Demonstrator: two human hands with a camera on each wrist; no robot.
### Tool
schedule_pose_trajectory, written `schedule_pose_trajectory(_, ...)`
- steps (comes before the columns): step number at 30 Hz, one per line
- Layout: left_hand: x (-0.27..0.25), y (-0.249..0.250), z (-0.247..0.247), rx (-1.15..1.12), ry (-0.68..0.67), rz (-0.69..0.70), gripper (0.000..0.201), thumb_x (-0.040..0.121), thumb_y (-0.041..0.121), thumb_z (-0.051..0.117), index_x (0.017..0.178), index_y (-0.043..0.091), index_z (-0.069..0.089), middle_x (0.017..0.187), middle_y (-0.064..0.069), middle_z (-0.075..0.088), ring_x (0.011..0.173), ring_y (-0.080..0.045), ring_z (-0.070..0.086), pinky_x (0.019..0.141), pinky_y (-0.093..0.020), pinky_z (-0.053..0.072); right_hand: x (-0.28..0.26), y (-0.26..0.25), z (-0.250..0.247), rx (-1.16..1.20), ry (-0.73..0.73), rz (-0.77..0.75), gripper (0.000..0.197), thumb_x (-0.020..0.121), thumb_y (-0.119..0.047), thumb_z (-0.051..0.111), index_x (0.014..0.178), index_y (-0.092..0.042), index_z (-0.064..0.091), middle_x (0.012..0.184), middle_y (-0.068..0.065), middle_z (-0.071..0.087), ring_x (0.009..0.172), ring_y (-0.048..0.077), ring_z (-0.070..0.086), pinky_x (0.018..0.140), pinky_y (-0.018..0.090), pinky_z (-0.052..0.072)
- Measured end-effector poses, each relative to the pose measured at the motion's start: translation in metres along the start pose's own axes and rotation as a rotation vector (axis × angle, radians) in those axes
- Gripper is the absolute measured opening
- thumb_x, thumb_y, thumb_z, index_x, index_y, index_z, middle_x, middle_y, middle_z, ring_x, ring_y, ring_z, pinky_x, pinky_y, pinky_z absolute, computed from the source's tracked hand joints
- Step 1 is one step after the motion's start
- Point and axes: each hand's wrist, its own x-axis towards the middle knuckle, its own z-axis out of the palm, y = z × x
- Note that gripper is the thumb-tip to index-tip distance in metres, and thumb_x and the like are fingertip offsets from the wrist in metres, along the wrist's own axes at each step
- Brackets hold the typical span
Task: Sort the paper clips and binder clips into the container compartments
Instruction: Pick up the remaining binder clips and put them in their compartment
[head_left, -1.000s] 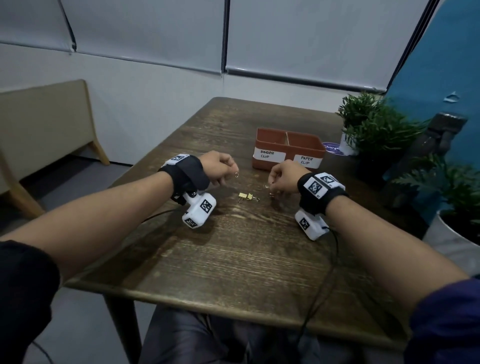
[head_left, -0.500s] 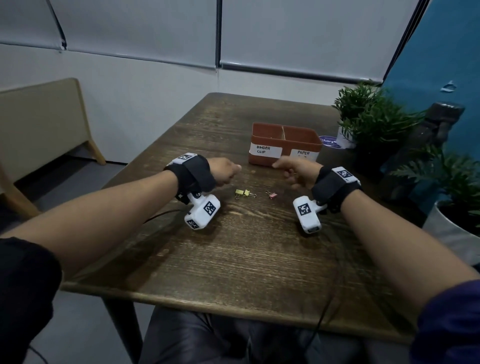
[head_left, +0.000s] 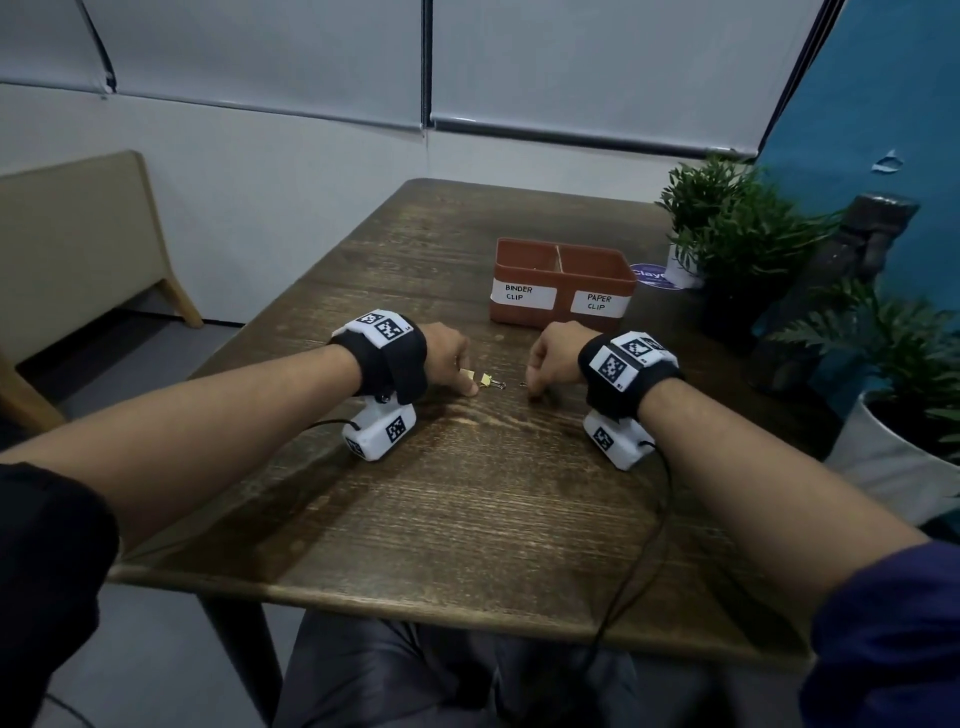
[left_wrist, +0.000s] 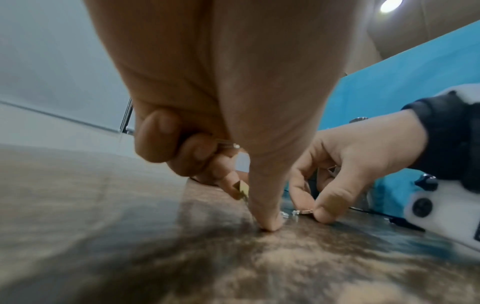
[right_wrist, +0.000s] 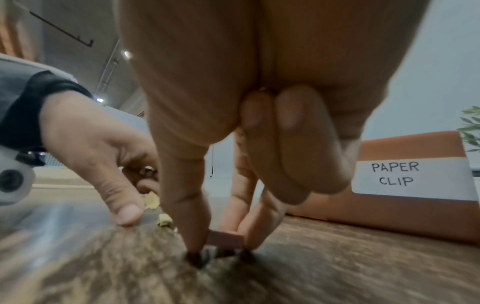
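Both hands are pinching at clips on the counter (head_left: 467, 519) — left hand (head_left: 449, 358) closing on a gold binder clip (head_left: 466, 375), right hand (head_left: 553, 358) clamping a pink binder clip (right_wrist: 224, 239). Lifting straight up, matching labels on the container (head_left: 561, 270) beyond, is advisable.

The left hand (head_left: 448, 358) is covering most of one gold binder clip (head_left: 466, 374), the right hand (head_left: 551, 358) is hiding what may be a pink clip (right_wrist: 225, 238) under its fingertips, and the container (head_left: 563, 306) walls are screening its contents in the head view.
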Motion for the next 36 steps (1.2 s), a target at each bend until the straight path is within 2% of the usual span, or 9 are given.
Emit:
schedule_pose_trajectory(4, -0.001, 0.001, 0.007, 0.012, 0.048, -0.02, 0.037, 0.1, 0.031, 0.049, 0.128, 0.008, 0.047, 0.12, -0.012, 0.059, 0.112, -0.03, 0.056, 0.087, -0.034, 0.042, -0.002, -0.023, 0.009, -0.19, 0.103, 0.02, 0.028, 0.081, -0.035, 0.075, 0.09, -0.013, 0.061, 0.096, 0.005, 0.065, 0.083, 0.021, 0.065, 0.072, 0.034, 0.058)
schedule_pose_trajectory(9, -0.002, -0.005, -0.004, -0.168, 0.07, -0.008, 0.023, 0.097, 0.012, 0.045, 0.115, 0.012, 0.058, 0.107, -0.002, 0.064, 0.106, -0.022, 0.059, 0.085, -0.027, 0.041, -0.007, -0.044, 0.013, -0.245, 0.136, 0.039, 0.023, 0.093, -0.027, 0.062, 0.105, -0.007, 0.064, 0.107, 0.01, 0.063, 0.086, 0.025, 0.061, 0.068, 0.031, 0.048)
schedule_pose_trajectory(13, -0.003, 0.001, -0.014, -0.231, 0.122, -0.025, 0.031, 0.099, 0.028, 0.038, 0.094, 0.018, 0.067, 0.097, 0.001, 0.066, 0.098, -0.021, 0.059, 0.081, -0.029, 0.04, -0.006, -0.031, 0.005, -0.121, 0.078, 0.059, 0.034, 0.101, -0.03, 0.045, 0.113, -0.005, 0.065, 0.11, 0.008, 0.061, 0.094, 0.023, 0.061, 0.077, 0.031, 0.048)
schedule_pose_trajectory(17, -0.001, 0.009, -0.009, -0.077, 0.058, -0.018, 0.045, 0.088, 0.06, 0.053, 0.109, 0.02, 0.056, 0.102, 0.0, 0.062, 0.094, -0.02, 0.058, 0.079, -0.032, 0.044, -0.013, 0.008, -0.005, 0.138, 0.075, 0.148, 0.048, 0.103, -0.049, 0.033, 0.114, -0.013, 0.062, 0.105, 0.004, 0.052, 0.09, 0.02, 0.049, 0.079, 0.03, 0.037)
schedule_pose_trajectory(21, 0.003, 0.02, 0.0, 0.077, 0.005, 0.015, 0.048, 0.089, 0.057, 0.058, 0.111, 0.014, 0.053, 0.103, -0.004, 0.059, 0.094, -0.022, 0.056, 0.075, -0.031, 0.041, -0.031, 0.05, -0.019, 0.14, 0.175, 0.256, 0.05, 0.1, -0.054, 0.04, 0.081, -0.012, 0.06, 0.084, 0.007, 0.062, 0.069, 0.019, 0.055, 0.061, 0.029, 0.04)
schedule_pose_trajectory(25, 0.011, 0.037, 0.004, 0.143, 0.0, 0.042, 0.039, 0.098, 0.046, 0.046, 0.11, 0.01, 0.056, 0.115, -0.011, 0.063, 0.094, -0.024, 0.056, 0.082, -0.034, 0.045, -0.054, 0.091, -0.03, -0.026, 0.255, 0.321, 0.035, 0.102, -0.029, 0.045, 0.12, -0.005, 0.062, 0.124, 0.014, 0.061, 0.112, 0.031, 0.059, 0.093, 0.035, 0.049)
schedule_pose_trajectory(28, 0.017, 0.052, 0.006, 0.157, -0.009, 0.042, 0.049, 0.1, 0.046, 0.041, 0.122, 0.006, 0.058, 0.123, -0.011, 0.06, 0.111, -0.028, 0.057, 0.089, -0.034, 0.043, -0.073, 0.118, -0.032, -0.016, 0.298, 0.394, 0.03, 0.099, -0.016, 0.047, 0.123, -0.007, 0.063, 0.127, 0.015, 0.061, 0.114, 0.033, 0.059, 0.094, 0.037, 0.049)
schedule_pose_trajectory(33, 0.032, 0.071, 0.007, 0.195, -0.012, 0.05, 0.056, 0.095, 0.052, 0.047, 0.127, 0.007, 0.055, 0.126, -0.012, 0.06, 0.113, -0.028, 0.056, 0.086, -0.035, 0.044, -0.097, 0.15, -0.026, -0.124, 0.115, 0.512, 0.064, 0.081, -0.071, 0.059, 0.095, -0.009, 0.069, 0.1, 0.01, 0.066, 0.091, 0.025, 0.063, 0.073, 0.03, 0.05)
schedule_pose_trajectory(36, 0.031, 0.077, 0.002, 0.231, 0.034, 0.061, 0.057, 0.095, 0.047, 0.05, 0.137, 0.009, 0.039, 0.127, -0.014, 0.056, 0.114, -0.031, 0.055, 0.08, -0.034, 0.041, -0.099, 0.155, -0.019, -0.212, 0.054, 0.514, 0.061, 0.073, -0.069, 0.071, 0.084, -0.009, 0.065, 0.09, 0.008, 0.064, 0.083, 0.022, 0.061, 0.06, 0.028, 0.043)
